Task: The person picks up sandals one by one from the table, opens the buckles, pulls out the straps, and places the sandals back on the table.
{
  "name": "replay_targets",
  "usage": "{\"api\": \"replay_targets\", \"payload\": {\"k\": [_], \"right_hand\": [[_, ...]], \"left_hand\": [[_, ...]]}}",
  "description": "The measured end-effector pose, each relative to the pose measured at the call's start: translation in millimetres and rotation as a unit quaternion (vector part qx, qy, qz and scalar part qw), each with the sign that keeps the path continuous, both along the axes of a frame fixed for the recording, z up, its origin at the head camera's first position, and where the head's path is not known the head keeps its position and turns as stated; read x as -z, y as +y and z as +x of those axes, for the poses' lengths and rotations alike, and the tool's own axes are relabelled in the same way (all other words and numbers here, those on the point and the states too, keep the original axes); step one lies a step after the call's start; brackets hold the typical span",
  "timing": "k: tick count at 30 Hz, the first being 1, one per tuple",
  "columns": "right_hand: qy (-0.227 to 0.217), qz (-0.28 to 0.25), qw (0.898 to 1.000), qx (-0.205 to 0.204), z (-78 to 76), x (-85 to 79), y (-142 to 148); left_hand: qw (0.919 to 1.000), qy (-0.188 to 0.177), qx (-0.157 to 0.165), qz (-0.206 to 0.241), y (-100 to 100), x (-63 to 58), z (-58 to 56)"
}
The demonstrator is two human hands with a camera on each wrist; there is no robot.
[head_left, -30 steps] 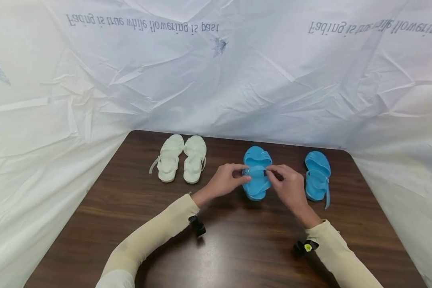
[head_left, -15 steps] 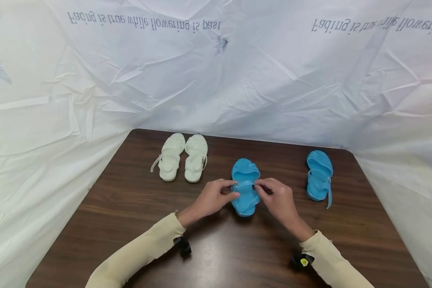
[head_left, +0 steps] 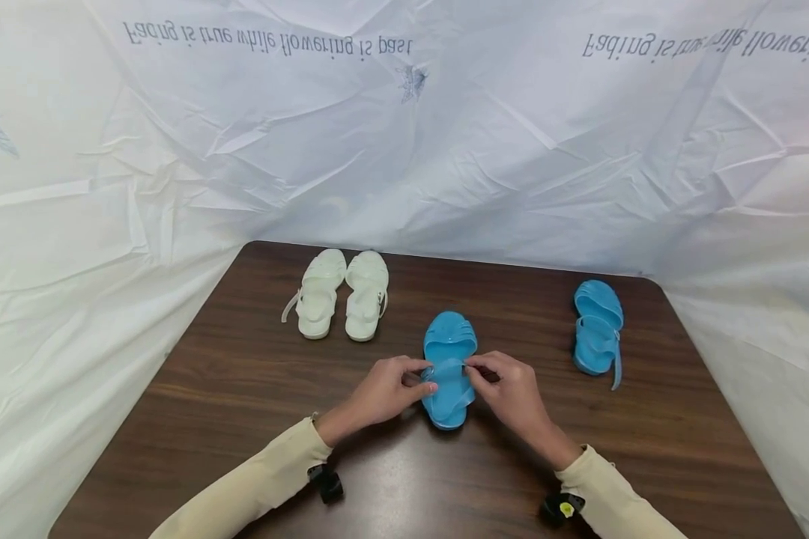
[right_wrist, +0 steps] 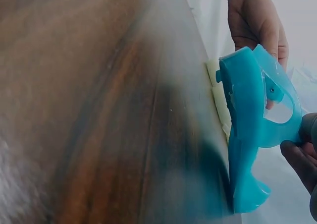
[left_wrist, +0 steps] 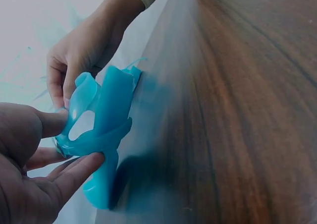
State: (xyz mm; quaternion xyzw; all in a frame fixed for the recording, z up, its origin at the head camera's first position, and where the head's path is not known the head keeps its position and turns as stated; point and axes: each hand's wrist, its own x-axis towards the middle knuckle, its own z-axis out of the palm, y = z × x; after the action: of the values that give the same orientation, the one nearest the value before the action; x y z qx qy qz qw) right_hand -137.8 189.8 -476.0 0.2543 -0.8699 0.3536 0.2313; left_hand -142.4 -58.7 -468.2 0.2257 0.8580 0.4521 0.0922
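A blue sandal is at the middle of the table in the head view, toe pointing away from me. My left hand grips its left side by the buckle, thumb and fingers at the strap. On the other side, my right hand pinches the ankle strap between thumb and forefinger. The left wrist view shows the sandal on its sole side-on, with fingers of both hands at the strap. The buckle is partly covered by the left fingers. Another blue sandal lies to the right, strap hanging loose.
Two white sandals stand side by side at the back left of the dark wooden table. A white printed sheet hangs behind the table and down both sides.
Both hands have drawn the blue sandal toward me and slightly left, keeping hold of its strap. The white sandals and the other blue sandal stay in place.
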Motion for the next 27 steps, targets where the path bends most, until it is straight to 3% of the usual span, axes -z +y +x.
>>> {"api": "replay_targets", "payload": {"k": [13,23,27], "right_hand": [[-0.032,0.007,0.999,0.000,8.8,8.5,-2],[-0.061,0.005,0.998,-0.003,11.5,10.0,-2],[-0.093,0.015,0.996,-0.004,8.5,8.7,0]], "left_hand": [[0.9993,-0.024,0.016,-0.023,-3,10.3,3.8],[0.9969,-0.076,0.019,0.010,-9,13.5,4.7],[0.9955,-0.093,0.012,0.013,-10,16.4,2.7]]}}
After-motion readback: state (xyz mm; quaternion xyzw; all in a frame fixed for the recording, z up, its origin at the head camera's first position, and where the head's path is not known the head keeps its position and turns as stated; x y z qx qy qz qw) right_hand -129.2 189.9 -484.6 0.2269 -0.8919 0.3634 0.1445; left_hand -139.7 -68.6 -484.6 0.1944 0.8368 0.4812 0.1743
